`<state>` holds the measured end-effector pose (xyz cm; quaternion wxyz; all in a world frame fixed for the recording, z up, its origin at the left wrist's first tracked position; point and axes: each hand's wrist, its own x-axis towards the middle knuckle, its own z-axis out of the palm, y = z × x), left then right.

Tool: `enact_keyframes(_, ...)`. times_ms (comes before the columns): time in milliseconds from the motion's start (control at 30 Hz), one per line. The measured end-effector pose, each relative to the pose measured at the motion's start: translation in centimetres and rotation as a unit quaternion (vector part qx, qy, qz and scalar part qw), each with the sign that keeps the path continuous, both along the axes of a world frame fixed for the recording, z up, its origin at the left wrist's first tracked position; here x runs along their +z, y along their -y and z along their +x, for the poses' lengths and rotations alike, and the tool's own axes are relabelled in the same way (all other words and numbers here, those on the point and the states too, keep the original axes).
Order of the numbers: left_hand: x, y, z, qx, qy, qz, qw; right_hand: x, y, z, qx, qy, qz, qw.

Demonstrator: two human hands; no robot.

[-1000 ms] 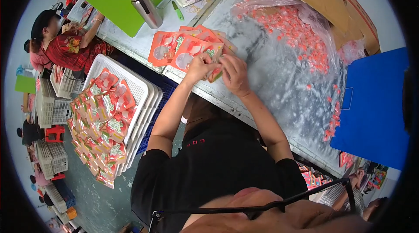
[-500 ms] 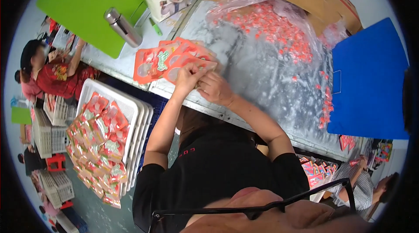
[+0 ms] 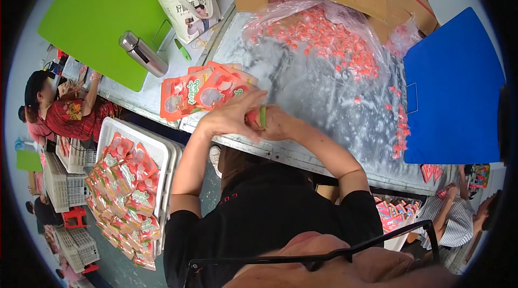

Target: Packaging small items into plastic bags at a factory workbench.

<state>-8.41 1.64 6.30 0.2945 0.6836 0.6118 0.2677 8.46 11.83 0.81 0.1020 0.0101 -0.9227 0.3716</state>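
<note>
My right hand (image 3: 279, 123) is closed around a red and green pouch (image 3: 253, 118), which stands on edge above the near side of the metal table (image 3: 318, 120). Curved beside it, my left hand (image 3: 229, 115) has its fingers stretched out and apart; whether it touches the pouch is hard to tell. Just beyond my hands lies a fanned pile of flat red pouches (image 3: 211, 87) with round clear windows. Further off, small red wrapped pieces (image 3: 329, 34) are heaped in and around a clear plastic bag (image 3: 381, 53).
A steel flask (image 3: 143, 54), green knife (image 3: 182, 49) and white tote bag (image 3: 189, 10) stand or lie back left, by a green board (image 3: 102, 23). Filled pouches (image 3: 121, 196) cover stacked white trays (image 3: 171, 153). A blue board (image 3: 453, 88) is at right. Co-workers (image 3: 70, 102) sit on both sides.
My left hand has gone from a pinch to spread fingers. The pouch now shows upright in my right hand. The whole view has shifted slightly.
</note>
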Motion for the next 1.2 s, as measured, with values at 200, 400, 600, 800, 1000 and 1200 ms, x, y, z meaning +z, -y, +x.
enact_keyframes(200,-0.4,-0.8,-0.6,-0.109,0.172,-0.196,0.959,3.0,-1.5,1.2,0.048,-0.068,0.005,0.997)
enact_keyframes(400,-2.4,-0.2,-2.6,0.027,0.284,-0.103,0.953,2.6,-6.4,-0.8,-0.054,-0.24,-0.183,0.952)
enact_keyframes(600,-5.8,2.2,-3.2,0.178,0.413,-0.057,0.891,-6.6,-21.3,-8.8,-0.406,-0.166,0.182,0.88)
enact_keyframes(800,-7.8,3.5,-1.4,0.219,0.497,-0.105,0.833,-8.1,-25.8,-19.1,-0.399,0.09,0.257,0.876)
enact_keyframes(1000,-7.4,3.1,-1.4,0.257,0.466,-0.138,0.835,-10.9,-23.3,-19.5,-0.304,0.003,0.266,0.915)
enact_keyframes(1200,-5.5,2.9,-0.7,0.249,0.43,-0.109,0.861,-11.2,-18.6,-8.9,-0.313,-0.013,0.254,0.915)
